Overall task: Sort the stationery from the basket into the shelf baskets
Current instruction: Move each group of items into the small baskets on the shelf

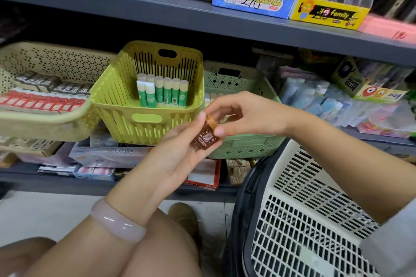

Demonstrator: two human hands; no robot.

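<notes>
Brown eraser point(206, 136): small printed block, pinched between both hands, near the front of the green basket point(243, 144)
Left hand point(180, 153): palm up, fingers curled under the eraser, thumb on its top end
Right hand point(245, 114): fingertips gripping the far end
Yellow basket point(146, 119): glue sticks point(162, 92) upright in a row, seemingly sorted
Beige basket point(45, 123): far left, boxed packs inside
White basket point(315, 209): near right, inside not visible
Progress: partly done, by the look; eraser not yet placed, remainder cannot be told
</notes>
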